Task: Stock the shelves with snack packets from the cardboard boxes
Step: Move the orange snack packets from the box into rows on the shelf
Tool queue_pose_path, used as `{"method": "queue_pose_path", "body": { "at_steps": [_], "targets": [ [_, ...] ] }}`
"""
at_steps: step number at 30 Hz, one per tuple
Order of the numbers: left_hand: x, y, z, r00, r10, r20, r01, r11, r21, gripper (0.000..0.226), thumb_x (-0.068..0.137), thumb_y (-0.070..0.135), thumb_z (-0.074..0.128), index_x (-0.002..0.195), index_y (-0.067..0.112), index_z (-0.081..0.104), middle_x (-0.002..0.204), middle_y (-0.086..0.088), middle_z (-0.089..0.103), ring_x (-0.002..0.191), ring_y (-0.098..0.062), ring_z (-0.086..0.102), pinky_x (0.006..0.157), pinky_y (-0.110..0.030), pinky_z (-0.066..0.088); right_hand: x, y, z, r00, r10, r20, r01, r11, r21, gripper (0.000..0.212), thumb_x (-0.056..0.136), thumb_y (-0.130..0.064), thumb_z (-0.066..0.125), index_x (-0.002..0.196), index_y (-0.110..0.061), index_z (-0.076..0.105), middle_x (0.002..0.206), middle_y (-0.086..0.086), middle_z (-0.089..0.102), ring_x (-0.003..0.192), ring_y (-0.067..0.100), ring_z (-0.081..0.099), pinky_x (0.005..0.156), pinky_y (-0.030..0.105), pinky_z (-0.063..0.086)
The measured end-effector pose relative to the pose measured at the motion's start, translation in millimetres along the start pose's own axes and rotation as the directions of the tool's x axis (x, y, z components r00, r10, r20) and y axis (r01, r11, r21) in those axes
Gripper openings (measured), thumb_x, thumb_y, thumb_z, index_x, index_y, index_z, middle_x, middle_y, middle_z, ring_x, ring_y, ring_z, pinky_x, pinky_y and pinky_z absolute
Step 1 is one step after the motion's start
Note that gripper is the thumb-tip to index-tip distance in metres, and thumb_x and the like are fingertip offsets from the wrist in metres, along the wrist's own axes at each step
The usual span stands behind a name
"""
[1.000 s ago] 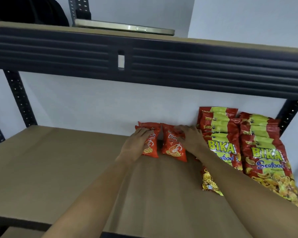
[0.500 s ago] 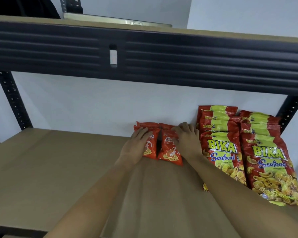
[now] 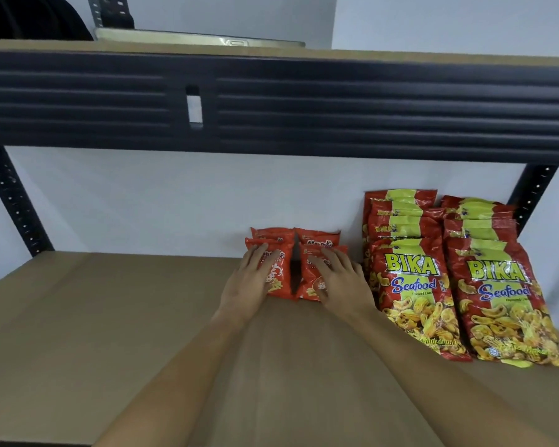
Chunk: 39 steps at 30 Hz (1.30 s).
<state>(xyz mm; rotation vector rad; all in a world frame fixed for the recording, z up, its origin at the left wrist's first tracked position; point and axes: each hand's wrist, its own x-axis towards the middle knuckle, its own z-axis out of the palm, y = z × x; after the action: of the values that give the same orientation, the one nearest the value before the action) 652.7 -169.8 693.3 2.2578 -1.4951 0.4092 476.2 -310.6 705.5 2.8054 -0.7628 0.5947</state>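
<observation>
Both hands lie flat with straight fingers: the left hand (image 3: 250, 282) presses one small red packet (image 3: 277, 275), the right hand (image 3: 338, 280) its neighbour (image 3: 313, 287), propped near the shelf's (image 3: 110, 317) back wall. They look nearly settled; another boxful seems next. No cardboard box is in view, and the small print is blurred.

The left hand (image 3: 250, 282) covers the left part of the front left packet (image 3: 276, 272); the right hand (image 3: 334, 280) covers much of the front right packet (image 3: 313, 285). The print on both is too blurred to read. The rear Bika bags (image 3: 397, 217) show only their top strips. The dark shape (image 3: 29, 17) at top left is cut by the edge.
</observation>
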Motion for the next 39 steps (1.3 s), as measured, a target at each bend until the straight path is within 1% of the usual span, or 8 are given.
{"method": "queue_pose_path", "body": {
  "at_steps": [4,10,15,20,25,28,32,39],
  "targets": [
    [1,0,1,1.000,0.000,0.002,0.000,1.000,0.007,0.073,0.094,0.018,0.064,0.155,0.028,0.026,0.163,-0.002,0.019,0.151,-0.023,0.014,0.111,-0.038,0.041,3,1,4,1.000,0.020,-0.013,-0.020,1.000,0.015,0.075,0.074,-0.019,0.084,0.142,-0.020,0.050,0.146,0.013,0.049,0.137,0.037,0.043,0.097,0.055,0.051],
    [4,0,6,1.000,-0.028,0.013,0.027,0.997,0.065,0.077,0.093,0.016,0.065,0.156,0.030,0.022,0.164,0.000,0.016,0.151,-0.021,0.015,0.102,-0.036,0.049,7,0,11,0.999,0.036,0.002,-0.037,0.997,0.062,0.075,0.081,-0.015,0.078,0.147,-0.020,0.043,0.152,0.012,0.042,0.143,0.036,0.035,0.095,0.052,0.054],
    [6,1,1,0.999,-0.023,0.039,0.019,0.996,0.091,0.074,0.096,0.025,0.062,0.157,0.028,0.019,0.164,-0.001,0.013,0.151,-0.021,0.012,0.108,-0.036,0.042,13,2,10,0.999,0.030,0.037,-0.033,0.997,0.074,0.071,0.088,-0.019,0.071,0.151,-0.022,0.037,0.156,0.009,0.035,0.146,0.034,0.027,0.101,0.051,0.050],
    [5,1,-3,0.998,-0.013,0.054,0.009,0.997,0.078,0.079,0.092,0.022,0.067,0.156,0.026,0.021,0.164,-0.003,0.016,0.151,-0.023,0.014,0.113,-0.039,0.037,12,0,5,0.997,0.035,0.074,-0.042,0.994,0.101,0.071,0.093,-0.021,0.065,0.154,-0.024,0.030,0.160,0.007,0.026,0.150,0.031,0.017,0.111,0.051,0.040],
    [4,-2,-9,0.998,0.034,0.054,-0.039,0.994,0.100,0.080,0.093,0.028,0.066,0.157,0.024,0.019,0.165,-0.002,0.015,0.152,-0.023,0.012,0.120,-0.036,0.024,12,-3,-4,0.993,0.050,0.110,-0.063,0.991,0.116,0.073,0.093,-0.022,0.062,0.156,-0.027,0.024,0.162,0.005,0.020,0.151,0.029,0.012,0.117,0.051,0.030],
    [1,-4,-14,0.996,0.057,0.066,-0.063,0.993,0.096,0.080,0.094,0.029,0.064,0.158,0.024,0.015,0.166,-0.001,0.009,0.153,-0.022,0.006,0.121,-0.035,0.017,11,-7,-12,0.991,0.059,0.121,-0.071,0.992,0.102,0.071,0.094,-0.023,0.060,0.155,-0.026,0.026,0.162,0.006,0.022,0.150,0.029,0.014,0.117,0.051,0.030],
    [-5,-7,-25,0.995,0.066,0.070,-0.071,0.995,0.067,0.074,0.095,0.028,0.064,0.156,0.024,0.022,0.165,-0.003,0.013,0.152,-0.023,0.013,0.120,-0.037,0.021,6,-17,-25,0.989,0.092,0.117,-0.101,0.992,0.076,0.070,0.091,-0.022,0.063,0.153,-0.025,0.032,0.157,0.005,0.030,0.147,0.028,0.023,0.113,0.049,0.034],
    [-27,-14,-58,0.995,0.101,0.019,-0.100,0.995,-0.021,0.050,0.097,0.035,0.055,0.144,0.021,0.044,0.143,-0.005,0.045,0.131,-0.026,0.041,0.104,-0.041,0.043,-13,-53,-53,0.961,0.238,0.142,-0.243,0.970,0.016,0.060,0.091,-0.028,0.060,0.147,-0.025,0.040,0.143,0.005,0.046,0.134,0.030,0.040,0.105,0.047,0.040]
  ]
}}
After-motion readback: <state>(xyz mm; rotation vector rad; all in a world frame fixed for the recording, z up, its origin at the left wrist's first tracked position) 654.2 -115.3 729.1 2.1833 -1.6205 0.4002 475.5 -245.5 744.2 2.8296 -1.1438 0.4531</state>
